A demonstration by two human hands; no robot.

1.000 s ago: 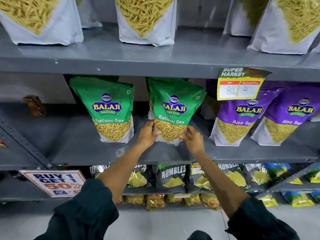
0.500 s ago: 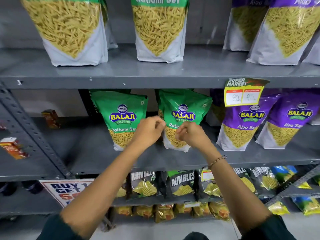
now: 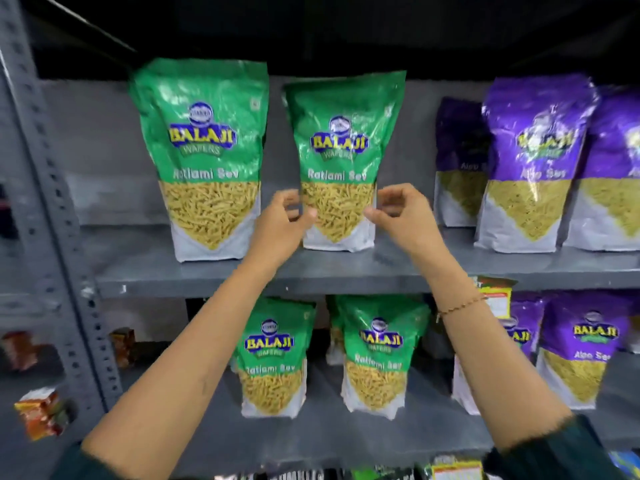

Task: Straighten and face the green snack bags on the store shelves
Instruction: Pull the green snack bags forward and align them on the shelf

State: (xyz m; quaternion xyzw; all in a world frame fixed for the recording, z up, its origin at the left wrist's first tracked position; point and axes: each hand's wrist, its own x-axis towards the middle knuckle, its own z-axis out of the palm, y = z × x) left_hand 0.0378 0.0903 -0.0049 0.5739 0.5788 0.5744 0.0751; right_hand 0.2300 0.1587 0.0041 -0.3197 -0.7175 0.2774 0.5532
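Two green Balaji Ratlami Sev bags stand upright on the upper shelf, labels facing out: one at the left and one at the middle. My left hand and my right hand are raised to the lower corners of the middle bag, one on each side. Their fingers are curled and apart, with the tips at the bag's edges, gripping nothing. Two more green bags, a left one and a right one, stand on the shelf below, between my forearms.
Purple Balaji Aloo Sev bags fill the right of the upper shelf, and more of these purple bags stand below. A perforated grey upright runs down the left. Small orange packets lie at the lower left. A yellow price tag hangs on the shelf edge.
My view has tilted up one shelf. Both hands left the green bag on the lower shelf and rose to the middle green bag on the upper shelf.
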